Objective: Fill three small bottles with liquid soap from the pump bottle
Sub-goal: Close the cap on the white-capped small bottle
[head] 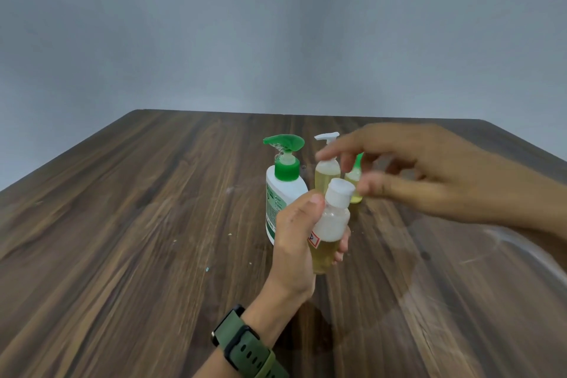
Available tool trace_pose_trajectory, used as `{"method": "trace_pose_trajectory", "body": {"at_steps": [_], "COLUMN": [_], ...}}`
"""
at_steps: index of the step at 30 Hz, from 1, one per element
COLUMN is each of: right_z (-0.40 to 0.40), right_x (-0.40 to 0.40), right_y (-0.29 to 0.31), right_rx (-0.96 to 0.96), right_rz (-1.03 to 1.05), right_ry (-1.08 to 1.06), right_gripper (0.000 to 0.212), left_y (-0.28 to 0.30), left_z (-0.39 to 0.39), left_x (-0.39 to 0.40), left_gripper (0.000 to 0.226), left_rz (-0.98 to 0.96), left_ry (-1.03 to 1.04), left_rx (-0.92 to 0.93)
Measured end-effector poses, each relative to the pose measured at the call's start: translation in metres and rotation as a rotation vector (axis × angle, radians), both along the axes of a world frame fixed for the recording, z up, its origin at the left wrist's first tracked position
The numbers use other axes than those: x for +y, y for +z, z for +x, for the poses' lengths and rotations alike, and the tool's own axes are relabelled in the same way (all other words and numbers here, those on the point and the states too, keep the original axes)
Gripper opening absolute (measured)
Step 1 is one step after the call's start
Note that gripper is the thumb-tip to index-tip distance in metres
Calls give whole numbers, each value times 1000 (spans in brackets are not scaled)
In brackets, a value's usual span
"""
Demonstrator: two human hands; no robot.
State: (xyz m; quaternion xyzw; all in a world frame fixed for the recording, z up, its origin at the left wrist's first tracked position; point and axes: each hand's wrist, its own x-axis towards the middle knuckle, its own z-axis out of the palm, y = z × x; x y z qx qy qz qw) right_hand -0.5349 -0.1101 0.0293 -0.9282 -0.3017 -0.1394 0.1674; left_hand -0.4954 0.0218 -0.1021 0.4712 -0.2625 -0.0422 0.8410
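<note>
Left hand [294, 233] around capped small bottle [329, 224], blurred right hand [429, 175] open above, table [122, 224] edges well clear.

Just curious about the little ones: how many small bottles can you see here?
3. One in the left hand, white-capped; one with a white pump standing behind; one green-topped beside it, partly hidden.

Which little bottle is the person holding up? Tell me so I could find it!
Start at the big white pump bottle with the green top, standing on the wooden table. Just in front of it, the left hand holds a small bottle up off the table. Unlike the two little bottles standing behind, it has a white flip cap and a red-edged sticker.
</note>
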Motion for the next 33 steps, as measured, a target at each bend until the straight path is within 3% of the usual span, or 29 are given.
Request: {"method": "trace_pose_trajectory", "body": {"at_steps": [2,5,7,10,14,22,26,29,33], "right_z": [2,8,9,8,12,32,55,64,67], "right_x": [3,2,-4,-3,2,-38,-56,-59,-61], "right_y": [-7,-9,-6,-10,-18,-34,-62,-76,-76], "right_rx": [21,-104,-58,115,46,26,74,75,59], "right_rz": [-87,-116,-16,-64,-92,-94,-277,-290,-326], "right_ry": [-6,-238,-157,15,-39,-251,-424,-465,-465], "right_gripper": [28,71,58,24,9,5,18,19,18], "left_y": [0,-1,-1,0,-3,-9,-13,-10,-2], "left_z": [0,-1,0,2,1,6,2,2,-1], "left_x": [-2,-3,-3,-4,-10,-8,-2,1,8], "left_gripper": [35,35,35,30,35,44,43,43,26], "left_rz": [7,8,13,6,25,397,417,433,461], "left_ry": [-3,-10,-11,-12,-3,43,38,75,96], "left_rx": [-6,6,10,8,30,-31,-17,-45,-103]}}
